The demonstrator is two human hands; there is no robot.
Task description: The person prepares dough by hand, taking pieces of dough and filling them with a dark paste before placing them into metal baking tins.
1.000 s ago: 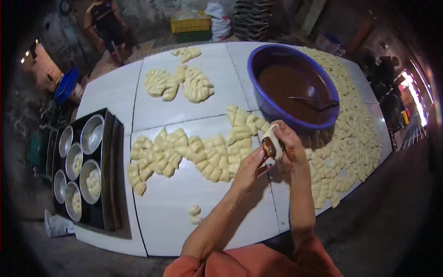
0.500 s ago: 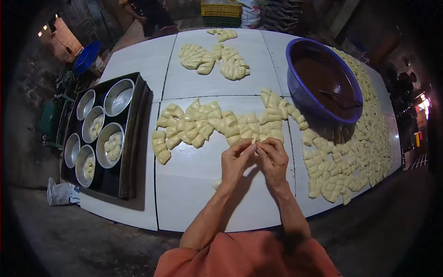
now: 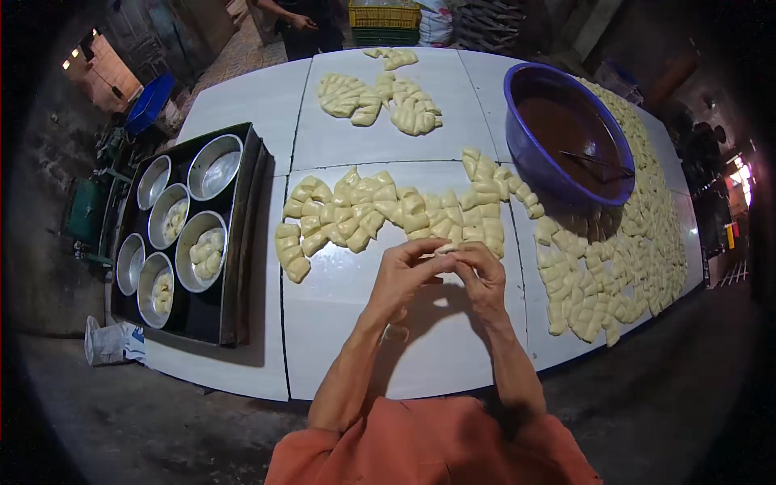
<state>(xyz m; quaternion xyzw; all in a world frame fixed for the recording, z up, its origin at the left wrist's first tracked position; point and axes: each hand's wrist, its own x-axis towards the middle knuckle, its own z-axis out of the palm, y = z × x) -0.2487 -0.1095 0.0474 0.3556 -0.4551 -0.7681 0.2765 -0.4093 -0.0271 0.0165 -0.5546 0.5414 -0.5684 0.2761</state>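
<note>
My left hand [image 3: 404, 279] and my right hand [image 3: 482, 279] meet above the table, both pinching one small pale dough piece [image 3: 446, 250] between thumbs and fingers. Most of that piece is covered by my fingers. Just beyond them lies a band of cut dough pieces [image 3: 356, 206], packed side by side, and its near right end is partly hidden by my hands. A small bit of dough [image 3: 396, 333] shows beside my left wrist.
At left, a black tray [image 3: 234, 267] holds several round metal pans [image 3: 214, 167], some with dough inside. A blue-purple basin [image 3: 525, 153] of brown filling stands at right, near a wide spread of dough pieces [image 3: 582, 299]. More dough [image 3: 416, 109] lies farther back. Another person [image 3: 307, 32] stands beyond the table.
My hands have risen slightly and the dough piece between them shows more. The view has shifted a little. The person beyond the table has moved, with a forearm more in sight.
</note>
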